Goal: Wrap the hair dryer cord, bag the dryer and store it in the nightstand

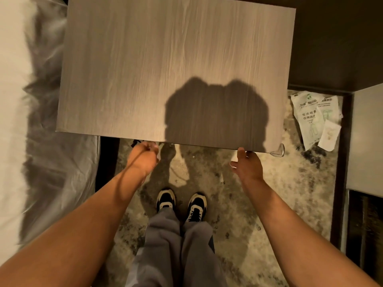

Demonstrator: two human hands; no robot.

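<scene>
From above I see the grey wood-grain top of the nightstand (165, 59). Both hands are at its front edge. My left hand (144, 158) is curled at the edge, its fingertips hidden beneath the top; a small dark thing (134, 142) shows just beside it. My right hand (247, 164) reaches to the edge near the right corner, fingers extended and thumb sticking out to the left. The hair dryer, its cord and the bag are hidden; the nightstand's front is out of sight below the top.
A bed with white linen (31, 121) lies close on the left. White printed packets (315, 119) lie on the mottled carpet (259, 204) to the right. A clear corner guard (278, 151) caps the nightstand's front right corner. My shoes (182, 204) stand below.
</scene>
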